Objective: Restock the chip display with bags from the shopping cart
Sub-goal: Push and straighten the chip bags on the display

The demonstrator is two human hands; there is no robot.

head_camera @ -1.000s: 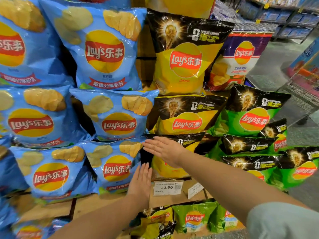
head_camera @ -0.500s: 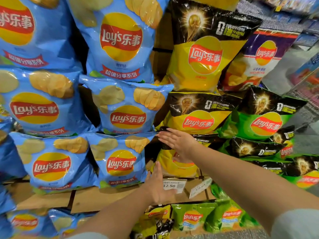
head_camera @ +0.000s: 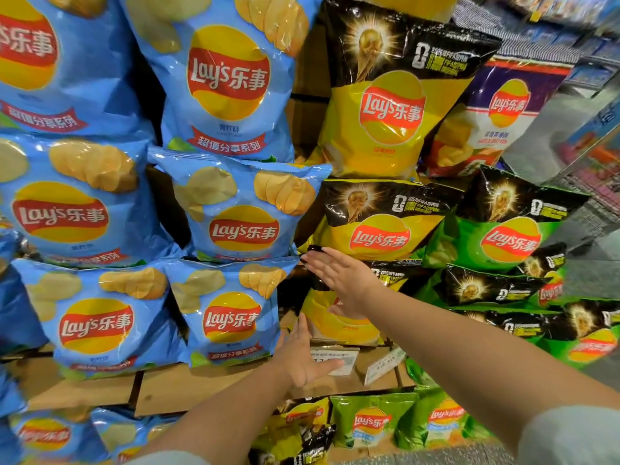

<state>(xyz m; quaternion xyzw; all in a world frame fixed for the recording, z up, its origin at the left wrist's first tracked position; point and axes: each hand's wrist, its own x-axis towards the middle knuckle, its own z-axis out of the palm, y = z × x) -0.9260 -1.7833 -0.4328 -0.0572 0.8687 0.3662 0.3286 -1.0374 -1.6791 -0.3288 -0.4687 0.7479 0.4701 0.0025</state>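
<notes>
Both hands are spread wide, holding nothing: the right hand (head_camera: 340,280) flat against the yellow bag (head_camera: 339,322) at the wooden shelf (head_camera: 208,389) front edge, the left hand (head_camera: 302,355) just below, probably to seat it upright beside the blue bags (head_camera: 228,313); no cart in view

A dark gap (head_camera: 288,297) opens between the blue bags (head_camera: 231,317) and the yellow bag (head_camera: 339,323), bags stacked tight overhead

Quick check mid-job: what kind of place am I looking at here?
Most likely a supermarket aisle: stacked chip bags on a wooden shelf, a price tag on its edge, and more stocked shelving behind.
</notes>
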